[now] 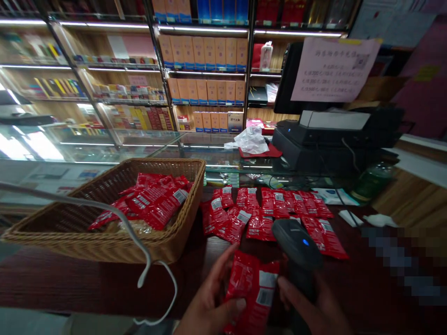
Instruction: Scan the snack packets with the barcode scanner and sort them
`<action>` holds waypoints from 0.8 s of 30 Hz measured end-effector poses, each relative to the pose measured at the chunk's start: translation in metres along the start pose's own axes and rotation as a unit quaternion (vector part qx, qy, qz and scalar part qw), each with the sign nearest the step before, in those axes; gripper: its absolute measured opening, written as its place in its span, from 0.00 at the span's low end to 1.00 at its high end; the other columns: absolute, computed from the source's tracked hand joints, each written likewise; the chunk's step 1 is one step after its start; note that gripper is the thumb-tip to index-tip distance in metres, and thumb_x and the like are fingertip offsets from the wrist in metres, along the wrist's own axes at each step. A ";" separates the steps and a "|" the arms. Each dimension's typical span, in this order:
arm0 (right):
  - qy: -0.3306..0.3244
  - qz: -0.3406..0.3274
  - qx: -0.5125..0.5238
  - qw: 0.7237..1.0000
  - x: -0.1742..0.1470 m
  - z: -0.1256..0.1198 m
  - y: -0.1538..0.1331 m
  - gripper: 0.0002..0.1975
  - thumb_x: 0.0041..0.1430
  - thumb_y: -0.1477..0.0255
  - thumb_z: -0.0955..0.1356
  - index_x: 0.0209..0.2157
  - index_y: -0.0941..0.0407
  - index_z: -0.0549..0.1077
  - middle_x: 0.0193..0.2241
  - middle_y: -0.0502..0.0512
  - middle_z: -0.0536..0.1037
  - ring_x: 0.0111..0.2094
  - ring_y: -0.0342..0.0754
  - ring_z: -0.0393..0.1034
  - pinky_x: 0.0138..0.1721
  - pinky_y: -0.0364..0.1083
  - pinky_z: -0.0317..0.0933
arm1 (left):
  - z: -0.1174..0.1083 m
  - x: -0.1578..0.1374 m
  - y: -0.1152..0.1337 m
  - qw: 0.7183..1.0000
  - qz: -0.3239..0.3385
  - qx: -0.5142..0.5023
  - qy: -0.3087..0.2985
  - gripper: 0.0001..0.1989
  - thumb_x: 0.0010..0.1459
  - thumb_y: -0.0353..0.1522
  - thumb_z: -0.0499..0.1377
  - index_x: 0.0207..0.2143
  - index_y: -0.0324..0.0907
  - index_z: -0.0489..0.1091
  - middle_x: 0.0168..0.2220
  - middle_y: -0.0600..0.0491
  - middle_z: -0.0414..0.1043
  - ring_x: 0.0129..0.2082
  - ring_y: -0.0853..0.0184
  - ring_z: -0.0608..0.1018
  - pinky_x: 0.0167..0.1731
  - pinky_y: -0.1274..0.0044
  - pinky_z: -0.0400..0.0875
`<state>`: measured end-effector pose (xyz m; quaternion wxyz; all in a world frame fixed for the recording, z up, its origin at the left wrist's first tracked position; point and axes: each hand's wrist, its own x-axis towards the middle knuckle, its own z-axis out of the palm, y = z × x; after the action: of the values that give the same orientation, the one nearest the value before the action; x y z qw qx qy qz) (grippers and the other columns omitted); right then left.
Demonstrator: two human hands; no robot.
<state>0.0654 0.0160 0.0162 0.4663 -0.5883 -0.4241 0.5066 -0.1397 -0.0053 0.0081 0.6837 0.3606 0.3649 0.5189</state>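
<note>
My left hand (216, 298) grips a red packet (246, 288) with its thumb across the front. A white label and a barcode face up on the packet's right side. In my right hand (310, 302) is a black barcode scanner (298, 246), its blue light lit and its head just above and right of the packet. The fingertips of my right hand lie close to the packet's right edge; whether they touch it I cannot tell. Beyond my hands several more red packets (256, 225) lie on the dark counter, most with barcodes up.
A wicker basket (167, 246) with more red packets stands at left, a white cable (122, 216) crossing it. Behind are a glass case (209, 139), crumpled white plastic (253, 139), a monitor with a paper sign (331, 70) and a green bottle (373, 179). Boxed goods (206, 53) line the shelves.
</note>
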 end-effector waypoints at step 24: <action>0.082 -0.064 0.103 0.989 0.003 0.000 -0.022 0.19 0.48 0.57 0.75 0.37 0.54 0.74 0.25 0.44 0.75 0.26 0.44 0.67 0.30 0.41 0.64 | -0.005 0.022 0.003 0.980 -0.153 0.115 0.049 0.21 0.33 0.44 0.75 0.24 0.39 0.78 0.20 0.53 0.79 0.17 0.72 0.76 0.18 0.83 0.68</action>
<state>0.0654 0.0232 0.0373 0.5892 -0.5480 -0.3668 0.4669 -0.1412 0.0177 0.0053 0.6905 0.3511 0.5060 0.3793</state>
